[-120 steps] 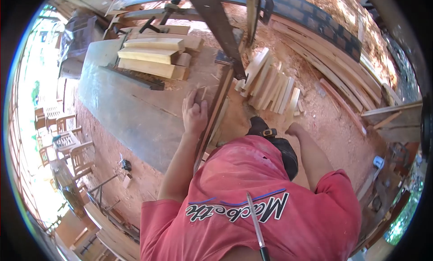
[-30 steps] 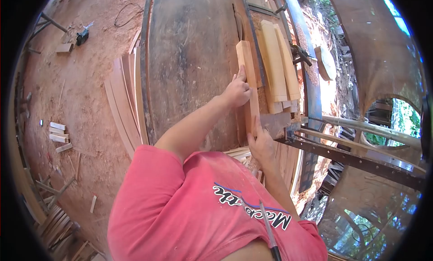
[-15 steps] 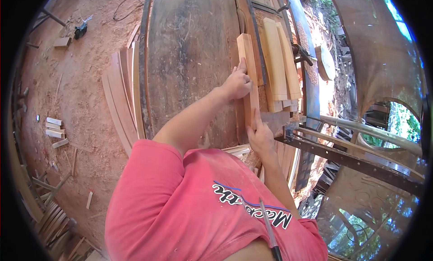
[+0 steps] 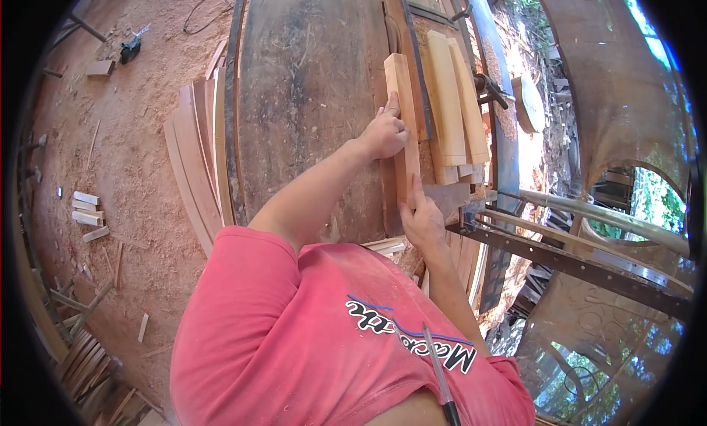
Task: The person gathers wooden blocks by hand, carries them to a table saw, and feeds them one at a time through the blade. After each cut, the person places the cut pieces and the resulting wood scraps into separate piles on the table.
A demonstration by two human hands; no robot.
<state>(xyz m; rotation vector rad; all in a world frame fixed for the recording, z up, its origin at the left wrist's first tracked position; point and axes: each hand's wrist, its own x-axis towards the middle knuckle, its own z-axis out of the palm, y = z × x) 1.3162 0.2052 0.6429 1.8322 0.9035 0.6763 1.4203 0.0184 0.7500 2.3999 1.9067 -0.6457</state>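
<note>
A squared length of light wood lies lengthwise along the right side of a worn bench top. My left hand is closed on its middle from the left side, one finger extended along the wood. At the near end my right hand grips the same piece, its index finger pointing along it and its thumb on the left side. The undersides of both grips are hidden. Just to the right, several pale wood pieces are stacked side by side.
Curved boards lean along the bench's left side. Sawdust covers the floor, where small offcuts lie. A dark metal rail and a pole extend at the right. A metal clamp is beyond the stack.
</note>
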